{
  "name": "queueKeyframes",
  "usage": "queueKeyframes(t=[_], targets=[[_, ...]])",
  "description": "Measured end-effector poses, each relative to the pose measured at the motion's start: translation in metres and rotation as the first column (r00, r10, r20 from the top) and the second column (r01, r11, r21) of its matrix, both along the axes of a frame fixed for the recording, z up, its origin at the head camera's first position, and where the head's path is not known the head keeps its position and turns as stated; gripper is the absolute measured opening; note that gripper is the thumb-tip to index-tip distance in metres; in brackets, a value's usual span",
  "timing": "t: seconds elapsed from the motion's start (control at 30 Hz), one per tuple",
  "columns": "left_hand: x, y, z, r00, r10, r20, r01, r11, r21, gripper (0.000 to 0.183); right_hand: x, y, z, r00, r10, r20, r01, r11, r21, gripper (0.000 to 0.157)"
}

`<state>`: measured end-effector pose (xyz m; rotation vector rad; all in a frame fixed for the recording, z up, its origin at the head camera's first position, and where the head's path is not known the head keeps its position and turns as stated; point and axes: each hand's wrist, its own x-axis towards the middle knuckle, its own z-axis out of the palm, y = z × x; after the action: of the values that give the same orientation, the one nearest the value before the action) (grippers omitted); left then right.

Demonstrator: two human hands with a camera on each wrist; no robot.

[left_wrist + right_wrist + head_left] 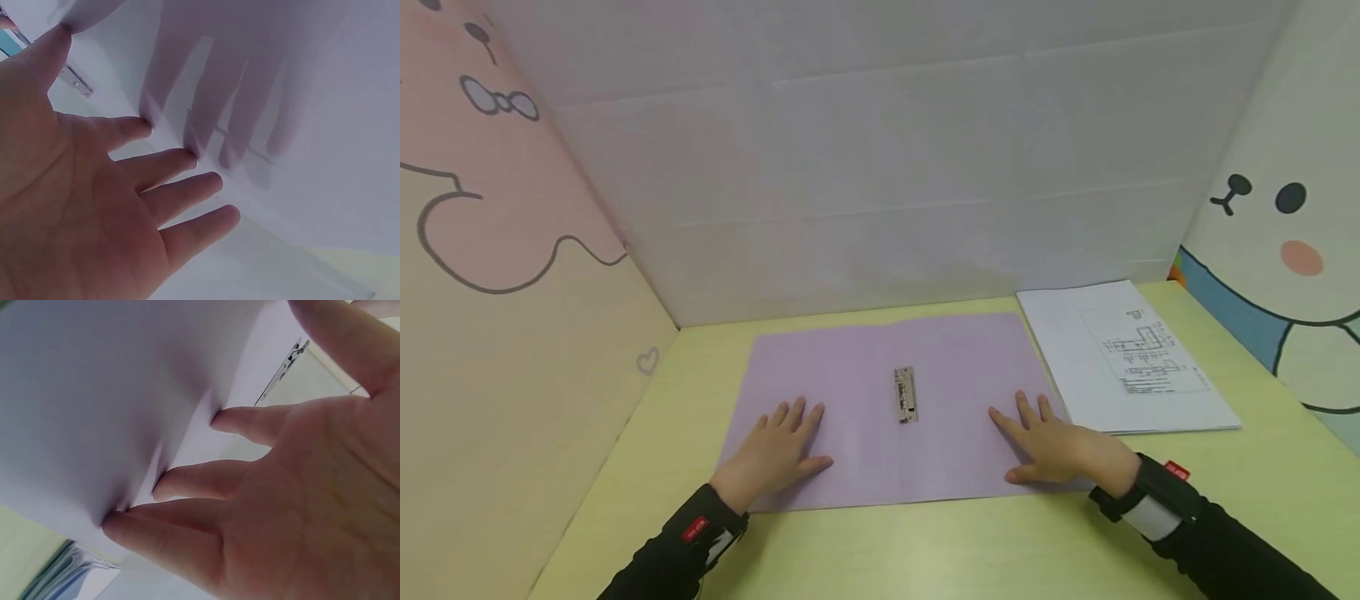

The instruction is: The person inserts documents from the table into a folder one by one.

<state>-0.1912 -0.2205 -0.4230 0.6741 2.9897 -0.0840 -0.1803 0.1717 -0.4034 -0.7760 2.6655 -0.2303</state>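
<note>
A pale purple folder (857, 367) lies spread flat on the table, with a metal clip (906, 394) fixed near its middle crease. On the folder's left half rests my left hand (778, 450), fingers spread and straight. My right hand (1052, 446) touches the right half with its fingertips, the fingers also spread. In the left wrist view, the fingers (181, 194) of my left hand meet the folder's surface and throw shadows on it. The right wrist view has the fingertips (119, 522) of my right hand against the folder, and the clip (282, 370) beyond them.
A stack of white paper (1075, 358) with a printed technical drawing lies right of the folder, its edge alongside it. The yellow table (865, 550) is bounded by a white back wall (895, 167) and side walls with cartoon faces.
</note>
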Motion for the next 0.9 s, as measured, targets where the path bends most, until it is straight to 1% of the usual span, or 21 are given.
queueKeyframes(t=[0.23,0.37,0.47,0.7,0.9], targets=[[-0.02,0.013,-0.009,0.998,-0.016,0.055,0.013,0.999,0.053,0.085,-0.003,-0.003,0.0,1.0,-0.021,0.012,0.021,1.0,0.009,0.086],[-0.029,0.021,-0.012,0.997,-0.034,0.07,0.029,0.997,0.069,0.087,-0.004,-0.005,0.0,0.999,-0.033,0.023,0.033,0.999,0.001,0.086],[-0.036,0.027,-0.013,0.996,-0.04,0.082,0.035,0.997,0.064,0.089,-0.006,-0.005,-0.001,0.998,-0.049,0.026,0.049,0.999,0.001,0.086],[-0.047,0.046,-0.01,0.988,-0.042,0.146,0.035,0.998,0.048,0.096,-0.009,-0.004,-0.002,0.998,-0.056,0.021,0.056,0.998,-0.004,0.086],[-0.056,0.061,-0.007,0.988,-0.038,0.151,0.034,0.999,0.029,0.099,-0.01,-0.006,-0.001,0.998,-0.059,0.016,0.059,0.998,-0.009,0.086]])
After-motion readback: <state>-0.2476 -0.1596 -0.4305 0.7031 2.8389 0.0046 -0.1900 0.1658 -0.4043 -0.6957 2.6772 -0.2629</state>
